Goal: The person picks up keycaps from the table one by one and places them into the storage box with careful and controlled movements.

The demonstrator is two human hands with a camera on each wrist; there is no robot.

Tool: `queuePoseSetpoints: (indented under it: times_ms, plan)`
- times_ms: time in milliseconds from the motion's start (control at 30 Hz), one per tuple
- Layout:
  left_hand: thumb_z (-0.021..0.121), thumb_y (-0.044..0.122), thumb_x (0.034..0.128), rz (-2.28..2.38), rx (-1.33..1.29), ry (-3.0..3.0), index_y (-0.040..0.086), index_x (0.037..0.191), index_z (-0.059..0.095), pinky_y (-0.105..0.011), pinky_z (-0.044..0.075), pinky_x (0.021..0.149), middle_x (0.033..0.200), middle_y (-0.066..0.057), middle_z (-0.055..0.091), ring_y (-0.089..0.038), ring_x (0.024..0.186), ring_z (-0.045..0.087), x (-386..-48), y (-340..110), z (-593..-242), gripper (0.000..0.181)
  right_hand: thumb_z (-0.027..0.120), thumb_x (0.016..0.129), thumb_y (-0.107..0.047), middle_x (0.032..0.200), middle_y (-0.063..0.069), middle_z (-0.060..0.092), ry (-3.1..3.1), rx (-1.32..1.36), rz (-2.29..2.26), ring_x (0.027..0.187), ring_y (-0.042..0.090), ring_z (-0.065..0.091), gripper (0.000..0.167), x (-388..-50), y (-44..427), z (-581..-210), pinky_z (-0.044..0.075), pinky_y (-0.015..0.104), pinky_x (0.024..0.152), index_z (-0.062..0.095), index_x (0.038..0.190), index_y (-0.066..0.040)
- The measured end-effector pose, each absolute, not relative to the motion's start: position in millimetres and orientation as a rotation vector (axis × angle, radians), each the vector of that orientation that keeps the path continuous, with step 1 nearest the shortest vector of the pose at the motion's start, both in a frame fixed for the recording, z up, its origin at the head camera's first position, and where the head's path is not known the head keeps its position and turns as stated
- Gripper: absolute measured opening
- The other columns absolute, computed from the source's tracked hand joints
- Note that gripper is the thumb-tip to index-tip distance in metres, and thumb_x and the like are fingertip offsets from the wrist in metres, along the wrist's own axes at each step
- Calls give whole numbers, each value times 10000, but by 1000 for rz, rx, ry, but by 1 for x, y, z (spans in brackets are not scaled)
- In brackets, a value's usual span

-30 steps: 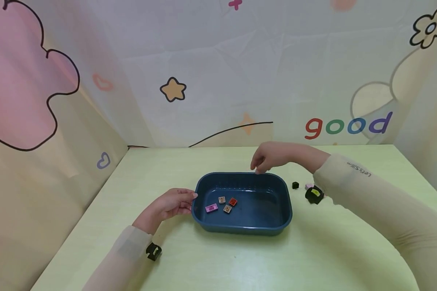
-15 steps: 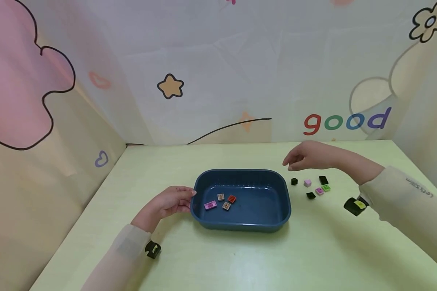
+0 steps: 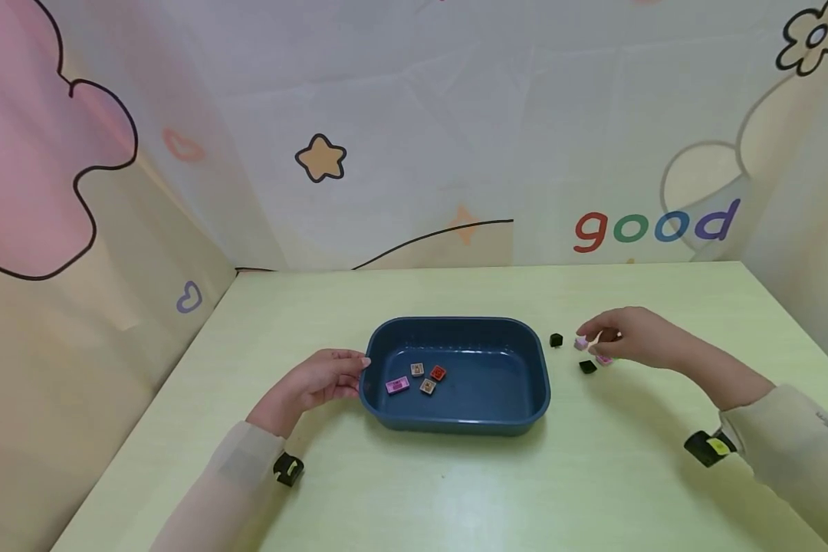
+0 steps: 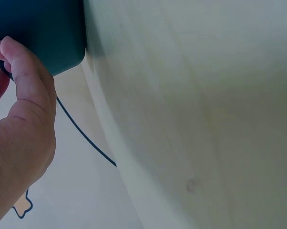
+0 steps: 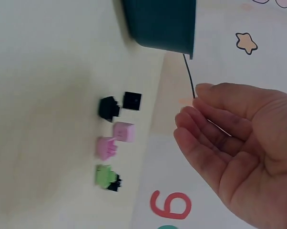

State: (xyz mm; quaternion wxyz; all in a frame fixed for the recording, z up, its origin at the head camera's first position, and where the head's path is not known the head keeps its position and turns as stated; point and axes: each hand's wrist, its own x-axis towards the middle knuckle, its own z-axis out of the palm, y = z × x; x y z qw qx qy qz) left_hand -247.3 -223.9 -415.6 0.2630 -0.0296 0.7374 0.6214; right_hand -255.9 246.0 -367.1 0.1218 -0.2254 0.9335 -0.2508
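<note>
A dark blue tray (image 3: 483, 422) stands mid-table with a pink piece (image 3: 397, 386), an orange-red piece (image 3: 438, 372) and two beige pieces (image 3: 417, 369) inside. My left hand (image 3: 317, 379) pinches the tray's left rim; the left wrist view shows the same hand (image 4: 26, 109) on the tray wall. My right hand (image 3: 638, 336) is over the small pieces right of the tray, its thumb and fingers apart around a light pink piece (image 3: 581, 343). The right wrist view shows this hand (image 5: 243, 138) with nothing visible between its bent fingers.
Right of the tray are a black piece (image 3: 556, 340) and another black piece (image 3: 587, 367). Pink (image 5: 106, 148), green (image 5: 104, 176) and further black pieces show in the right wrist view. A printed cloth (image 3: 414, 153) hangs behind the table (image 3: 386, 491).
My right hand has moved right from above the tray's back rim, then down over the loose pieces. The left hand keeps its hold on the rim. The head view has tilted down slightly.
</note>
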Motion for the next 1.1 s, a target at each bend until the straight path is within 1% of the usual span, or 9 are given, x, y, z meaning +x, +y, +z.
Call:
queuePoseSetpoints:
  times_ms: [67, 200, 367, 433, 567, 800, 900, 1100]
  plan:
    - [530, 140, 1064, 1680, -83, 1993, -72, 1267, 563, -152, 584, 645, 723, 43, 662, -53, 639, 634, -247, -224, -416, 296, 694, 944, -110, 957, 43, 730, 2746, -638, -743, 867, 158, 630, 347, -252, 248, -374, 528, 231, 698, 668, 1257, 38]
    - [529, 142, 1066, 1677, -85, 1993, -81, 1285, 554, -151, 584, 648, 729, 42, 663, -51, 643, 634, -248, -224, -415, 314, 711, 929, -87, 1014, 97, 724, 2794, -638, -755, 914, 195, 649, 364, -248, 254, -387, 534, 199, 684, 662, 1259, 58]
    - [531, 144, 1066, 1678, -89, 1990, -90, 1302, 546, -149, 584, 650, 735, 39, 665, -52, 643, 635, -248, -224, -415, 333, 710, 921, -58, 1028, 145, 730, 2819, -626, -751, 934, 250, 677, 317, -245, 257, -401, 555, 210, 709, 674, 1206, 77]
    - [533, 145, 1065, 1681, -92, 1988, -88, 1298, 550, -149, 584, 650, 735, 38, 667, -51, 641, 636, -248, -224, -415, 330, 707, 917, -48, 1032, 162, 729, 2822, -625, -753, 940, 264, 684, 308, -245, 257, -406, 561, 224, 717, 673, 1191, 87]
    - [531, 141, 1065, 1685, -85, 1988, -83, 1279, 559, -151, 585, 652, 735, 39, 667, -52, 640, 635, -248, -224, -415, 310, 701, 913, -34, 1043, 185, 726, 2824, -600, -763, 942, 271, 674, 328, -246, 256, -412, 576, 261, 733, 663, 1209, 103]
    - [532, 139, 1064, 1683, -83, 1992, -75, 1267, 565, -153, 585, 649, 732, 39, 664, -55, 640, 633, -248, -225, -416, 297, 725, 897, -13, 1087, 243, 715, 2832, -605, -726, 949, 306, 665, 451, -249, 250, -417, 606, 397, 789, 613, 1318, 101]
    - [536, 142, 1062, 1683, -85, 1992, -73, 1265, 567, -153, 583, 648, 733, 39, 665, -56, 641, 634, -248, -225, -415, 297, 728, 893, -11, 1044, 223, 711, 2836, -597, -704, 926, 296, 649, 434, -250, 249, -419, 602, 431, 808, 625, 1298, 107]
    - [530, 143, 1064, 1678, -69, 1988, -68, 1255, 570, -153, 583, 650, 733, 42, 666, -55, 645, 634, -248, -225, -416, 287, 711, 882, 23, 991, 200, 719, 2860, -578, -650, 866, 260, 626, 359, -253, 245, -418, 588, 430, 787, 665, 1226, 113]
